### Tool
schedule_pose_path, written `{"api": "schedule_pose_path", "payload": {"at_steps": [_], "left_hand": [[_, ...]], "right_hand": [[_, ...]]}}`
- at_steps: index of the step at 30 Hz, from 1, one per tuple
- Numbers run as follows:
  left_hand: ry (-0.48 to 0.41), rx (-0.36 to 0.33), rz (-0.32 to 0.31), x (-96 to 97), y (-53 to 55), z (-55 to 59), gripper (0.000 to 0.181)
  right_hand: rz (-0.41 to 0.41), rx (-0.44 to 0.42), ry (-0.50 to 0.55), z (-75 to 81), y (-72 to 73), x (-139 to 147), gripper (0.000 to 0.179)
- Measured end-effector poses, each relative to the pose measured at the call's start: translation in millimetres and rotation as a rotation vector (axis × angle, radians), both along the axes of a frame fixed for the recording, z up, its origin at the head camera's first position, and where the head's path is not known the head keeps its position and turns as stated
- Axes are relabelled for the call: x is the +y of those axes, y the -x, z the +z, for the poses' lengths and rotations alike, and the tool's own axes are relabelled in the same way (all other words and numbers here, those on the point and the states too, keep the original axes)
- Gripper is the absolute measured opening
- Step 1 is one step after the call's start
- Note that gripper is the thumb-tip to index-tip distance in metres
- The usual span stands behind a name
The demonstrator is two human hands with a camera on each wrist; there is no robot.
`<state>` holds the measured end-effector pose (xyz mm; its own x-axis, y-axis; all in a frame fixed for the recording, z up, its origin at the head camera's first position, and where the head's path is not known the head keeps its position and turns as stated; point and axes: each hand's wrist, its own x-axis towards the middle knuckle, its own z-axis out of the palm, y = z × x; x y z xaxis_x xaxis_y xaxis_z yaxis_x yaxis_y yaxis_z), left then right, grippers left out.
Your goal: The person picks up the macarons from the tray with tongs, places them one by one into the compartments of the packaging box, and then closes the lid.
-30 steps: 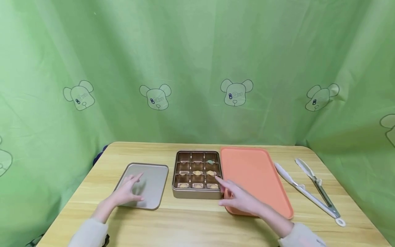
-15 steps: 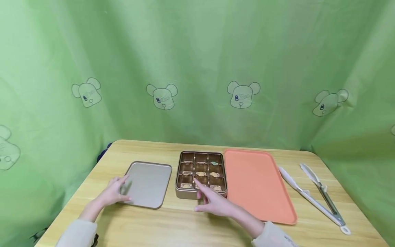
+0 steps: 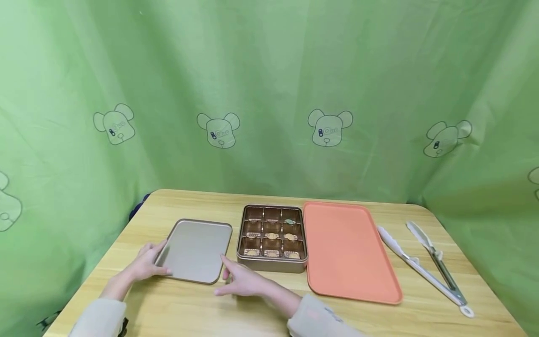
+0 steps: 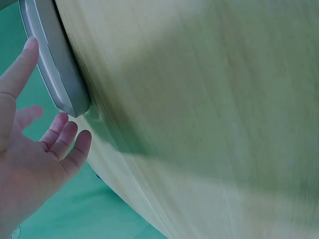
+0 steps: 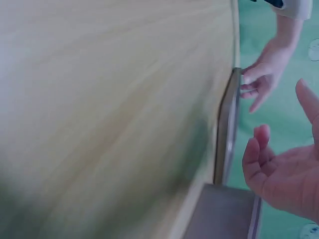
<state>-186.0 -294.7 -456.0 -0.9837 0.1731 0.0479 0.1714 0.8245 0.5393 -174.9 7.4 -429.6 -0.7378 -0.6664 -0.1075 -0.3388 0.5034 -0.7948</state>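
Note:
A flat metallic tin lid (image 3: 197,250) lies on the table, left of its square brown tin (image 3: 271,266). My left hand (image 3: 145,264) is at the lid's left side, with the thumb by the near left corner. In the left wrist view that hand's (image 4: 35,167) fingers spread loosely around the lid's edge (image 4: 55,64). My right hand (image 3: 246,280) hovers beside the lid's near right corner, index finger extended. The right wrist view shows this hand (image 5: 286,172) with relaxed fingers, apart from the lid (image 5: 228,132). Wrapped-looking small pieces or labels sit in the tin's divided compartments.
A coral tray (image 3: 349,252) lies against the tin's right side. Farther right, metal tongs (image 3: 433,271) with whitish tips lie spread apart on the wooden table (image 3: 202,311). A green curtain (image 3: 261,70) hangs behind and at both sides.
My right hand has moved left from the tray and tin, across the tin's front, to the lid's right side. My left hand has drawn back from above the lid to its left edge.

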Motion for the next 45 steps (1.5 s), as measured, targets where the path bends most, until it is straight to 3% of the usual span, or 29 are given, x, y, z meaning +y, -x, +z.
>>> {"api": "schedule_pose_path", "payload": {"at_steps": [6,11,18,22,25,29,32,37,40,42,45], "left_hand": [[-0.004,-0.011,0.003,-1.8,2.2,-4.7,0.095],[-0.006,-0.025,-0.006,-3.7,1.8,-10.1,0.095],[-0.018,-0.022,-0.017,-4.4,3.8,-11.6,0.098],[-0.025,-0.046,-0.01,-3.4,4.1,-9.7,0.101],[-0.033,-0.07,-0.019,-2.6,2.9,-6.6,0.102],[-0.05,-0.092,-0.028,-3.5,-0.1,-3.9,0.101],[-0.073,-0.1,-0.043,-6.0,-0.7,-4.3,0.098],[-0.267,-0.162,-0.217,-13.2,0.5,-7.1,0.079],[-0.388,-0.236,-0.307,-16.6,0.3,-9.1,0.071],[-0.425,-0.289,-0.288,-18.4,-0.5,-9.6,0.068],[-0.457,-0.359,-0.212,-20.0,-2.0,-9.7,0.064]], "right_hand": [[-0.157,-0.021,0.002,-15.5,8.8,-23.4,0.096],[-0.239,-0.061,0.032,-23.8,8.1,-32.7,0.097],[-0.329,-0.211,0.203,-28.0,8.3,-36.1,0.085],[-0.354,-0.294,0.32,-27.2,11.1,-37.1,0.065],[-0.358,-0.405,0.41,-28.5,11.8,-38.5,0.053],[-0.393,-0.519,0.464,-30.1,10.9,-39.8,0.055],[-0.421,-0.546,0.461,-31.3,10.7,-39.7,0.059],[-0.449,-0.552,0.472,-36.5,10.3,-40.8,0.05],[-0.467,-0.54,0.464,-39.4,10.4,-40.2,0.054],[-0.479,-0.537,0.452,-40.8,11.1,-38.6,0.059],[-0.485,-0.55,0.463,-41.1,12.3,-35.0,0.063]]}}
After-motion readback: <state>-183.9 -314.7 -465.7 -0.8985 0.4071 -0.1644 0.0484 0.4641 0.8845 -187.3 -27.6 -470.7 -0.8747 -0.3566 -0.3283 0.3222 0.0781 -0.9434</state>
